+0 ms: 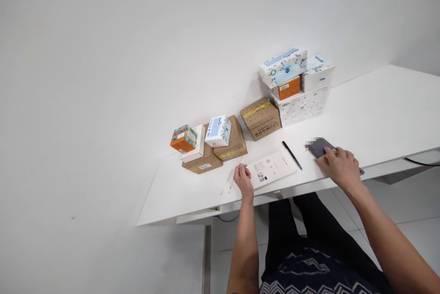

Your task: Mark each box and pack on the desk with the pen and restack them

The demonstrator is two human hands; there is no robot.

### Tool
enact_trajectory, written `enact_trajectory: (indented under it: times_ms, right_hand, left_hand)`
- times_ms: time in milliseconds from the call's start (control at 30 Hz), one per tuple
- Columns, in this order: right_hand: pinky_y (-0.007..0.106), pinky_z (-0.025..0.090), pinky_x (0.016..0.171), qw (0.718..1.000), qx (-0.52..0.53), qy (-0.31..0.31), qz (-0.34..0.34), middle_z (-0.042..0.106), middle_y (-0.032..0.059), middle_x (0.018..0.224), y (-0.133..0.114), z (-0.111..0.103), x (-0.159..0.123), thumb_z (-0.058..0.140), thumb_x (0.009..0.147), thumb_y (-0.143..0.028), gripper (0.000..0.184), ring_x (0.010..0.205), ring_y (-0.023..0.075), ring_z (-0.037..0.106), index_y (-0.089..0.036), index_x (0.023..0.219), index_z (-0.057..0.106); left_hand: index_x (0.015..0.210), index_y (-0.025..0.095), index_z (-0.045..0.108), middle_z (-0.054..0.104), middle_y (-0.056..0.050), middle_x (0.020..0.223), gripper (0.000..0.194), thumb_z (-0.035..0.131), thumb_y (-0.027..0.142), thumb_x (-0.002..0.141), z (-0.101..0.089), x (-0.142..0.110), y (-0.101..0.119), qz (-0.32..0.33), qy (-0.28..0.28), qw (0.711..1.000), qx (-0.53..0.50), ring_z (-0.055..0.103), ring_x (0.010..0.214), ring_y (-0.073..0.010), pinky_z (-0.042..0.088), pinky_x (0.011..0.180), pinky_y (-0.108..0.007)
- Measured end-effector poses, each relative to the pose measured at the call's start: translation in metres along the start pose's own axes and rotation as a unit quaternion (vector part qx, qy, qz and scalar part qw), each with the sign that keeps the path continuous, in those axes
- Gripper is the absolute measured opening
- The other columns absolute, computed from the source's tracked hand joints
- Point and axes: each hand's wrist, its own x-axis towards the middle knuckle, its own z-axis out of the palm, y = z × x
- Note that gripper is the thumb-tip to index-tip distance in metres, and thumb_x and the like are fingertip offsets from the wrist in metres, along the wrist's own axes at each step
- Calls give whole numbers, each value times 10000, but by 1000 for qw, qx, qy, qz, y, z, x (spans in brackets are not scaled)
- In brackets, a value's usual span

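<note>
My left hand (243, 178) rests on the table with its fingers curled closed, at the left end of a flat white box or booklet (273, 169) with small print and a code. Whatever those fingers may hold is hidden. Faint thin white strands (231, 184) lie just left of that hand. Over a dark grey smartphone (320, 145), lying back side up near the front edge, my right hand (340, 165) has its thumb and bent fingers closed on it. A black pen (292, 155) lies between the white item and the phone.
Brown cartons (260, 119) stand along the wall. A tissue pack (218, 131), a white box (194, 145) and an orange box (184, 138) top the left cartons. At right, tissue packs (285, 68) and an orange box (289, 88) sit on a white carton (302, 106).
</note>
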Motion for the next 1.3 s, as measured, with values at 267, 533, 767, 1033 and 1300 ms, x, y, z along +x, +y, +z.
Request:
enact_trajectory:
  times_ms: [267,533,767,1033,1300]
  right_hand:
    - [390,451,740,980,168,-83,-63,615,170,1024,-48,-31,-20,299,926,-473,490,880,286,598,-145,1161,576]
    - [347,429,638,961,185,-194,-66,558,177,1040,-100,-20,-43,369,909,-387,360,740,250,616,-124,1067,558]
    - [355,481,697,900,404,-164,-14,597,133,1063,-86,-24,-43,412,873,-534,454,724,213,610,-190,1147,522]
    - [390,501,806,769,619,-122,106,670,81,939,-85,-51,-23,562,797,-562,520,834,229,650,-206,1176,561]
    - [287,464,535,743,641,-141,131,651,45,777,-78,-22,-37,589,776,-548,379,561,138,548,-195,906,637]
  left_hand:
    - [830,177,604,526,10,630,296,532,462,790,-43,3,6,-1,37,996,86,473,523,-118,344,499,-232]
    - [630,195,665,566,-60,661,142,718,320,669,-53,-20,5,3,-39,976,212,567,784,-246,422,813,-360]
    - [1078,201,635,663,-102,1054,455,695,458,708,-54,-34,15,-111,-89,985,96,617,883,-202,487,661,-280]
    - [1028,180,623,684,-98,1012,481,795,335,607,-41,-46,46,-303,-184,929,-109,648,724,-169,516,567,-262]
    - [976,164,608,697,-72,876,372,754,318,670,3,-15,73,-251,-161,943,-149,660,609,-154,538,535,-257]
